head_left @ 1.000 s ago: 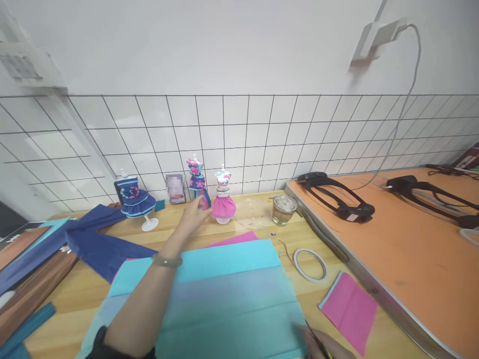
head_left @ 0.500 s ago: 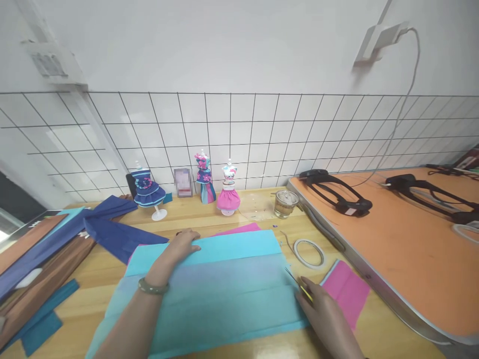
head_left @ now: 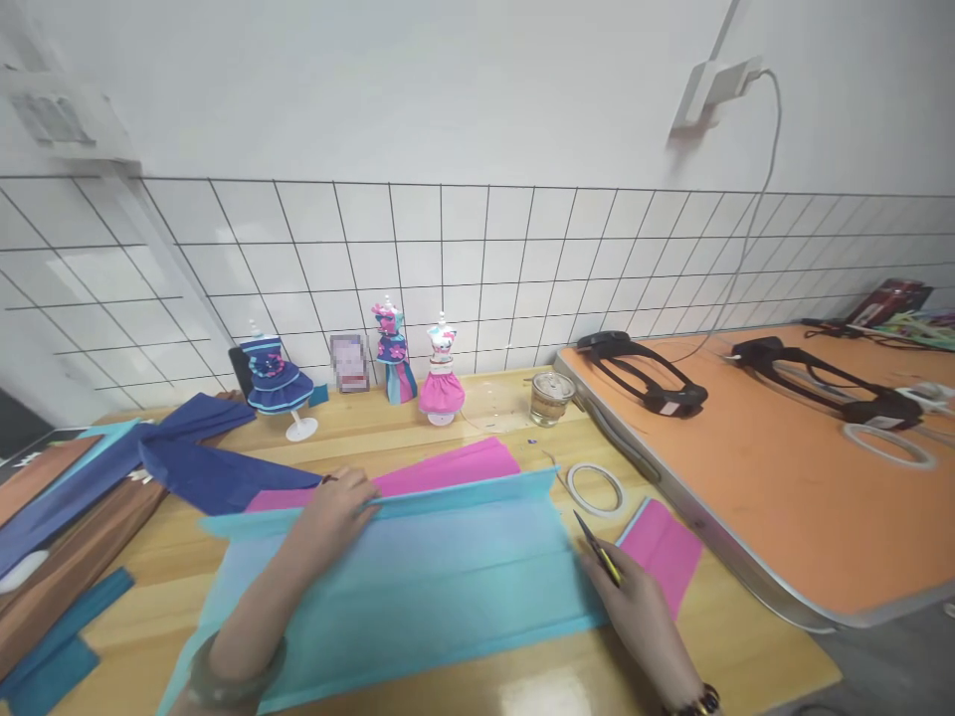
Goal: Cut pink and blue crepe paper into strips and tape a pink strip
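Observation:
A large turquoise cloth (head_left: pixel 448 587) lies across the table in front of me, its far edge standing up in a fold. My left hand (head_left: pixel 339 512) pinches that raised edge left of its middle. Partly covered by it, a bright pink cloth (head_left: pixel 463 465) shows behind. At the cloth's right side, my right hand (head_left: pixel 631 592) is closed round small scissors (head_left: pixel 603 557) with yellow on the handle. Their blades point away to the upper left. A folded pink cloth piece (head_left: pixel 668 552) lies just right of that hand.
White tape roll (head_left: pixel 595 490) and glass jar (head_left: pixel 550 400) stand near the orange board (head_left: pixel 791 477). Behind are mini dress forms in blue (head_left: pixel 275 378), floral (head_left: pixel 393 353) and pink (head_left: pixel 442 388) outfits. Navy cloth (head_left: pixel 216 457) and brown strips lie left; black headsets (head_left: pixel 649 373) rest right.
My left hand has drawn the turquoise far edge up and toward me, uncovering more of the pink cloth. My right hand still holds the scissors. The view has shifted slightly right.

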The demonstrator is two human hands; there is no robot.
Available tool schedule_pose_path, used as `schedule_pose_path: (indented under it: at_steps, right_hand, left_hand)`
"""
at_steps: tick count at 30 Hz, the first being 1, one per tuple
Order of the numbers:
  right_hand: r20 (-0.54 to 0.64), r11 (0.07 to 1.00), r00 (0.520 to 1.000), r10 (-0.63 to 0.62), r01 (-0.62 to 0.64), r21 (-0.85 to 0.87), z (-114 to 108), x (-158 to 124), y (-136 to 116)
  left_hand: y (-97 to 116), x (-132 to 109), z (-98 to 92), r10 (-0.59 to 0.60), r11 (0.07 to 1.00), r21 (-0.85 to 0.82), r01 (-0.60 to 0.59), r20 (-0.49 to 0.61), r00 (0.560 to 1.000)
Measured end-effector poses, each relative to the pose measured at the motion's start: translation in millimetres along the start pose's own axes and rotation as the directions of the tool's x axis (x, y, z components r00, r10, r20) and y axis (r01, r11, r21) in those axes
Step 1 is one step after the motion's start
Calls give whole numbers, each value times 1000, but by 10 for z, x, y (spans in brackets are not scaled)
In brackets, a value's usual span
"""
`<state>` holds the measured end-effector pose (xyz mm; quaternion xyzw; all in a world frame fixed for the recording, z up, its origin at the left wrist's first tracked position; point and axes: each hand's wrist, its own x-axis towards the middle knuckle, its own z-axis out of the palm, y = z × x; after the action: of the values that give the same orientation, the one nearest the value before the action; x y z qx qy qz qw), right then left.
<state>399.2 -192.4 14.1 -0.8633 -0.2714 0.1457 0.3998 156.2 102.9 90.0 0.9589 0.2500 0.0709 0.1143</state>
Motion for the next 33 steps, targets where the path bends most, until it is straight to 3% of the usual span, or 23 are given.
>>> schedule_pose_path:
  at_steps: [4,7,18,22,27,33]
  right_hand:
    - [-36,996,999,36,-33,84,-29,-2,32]
    - [-55,991,997,45,-38,125,-45,3,4]
    - [9,998,999,33,-33,-48,26,26,-208]
    - [38,993,999,19,-14,-114,41,20,-232]
    - [70,999,997,-41,43,-21,6,25,-171]
    - [-61,981,998,-1,12,194,-55,27,-177]
  left_hand:
    - [149,-308,108,-31,994,-99,48,170,985]
    - [158,-358,195,-69,977,-179,117,256,964]
    - [-93,-16,460,-103,992,-56,115,181,978]
    - [13,-31,374,-111,991,-51,123,196,974]
    - [162,-114,215,-85,994,-51,101,250,964]
    - [301,-281,-44,-37,992,-110,56,163,986]
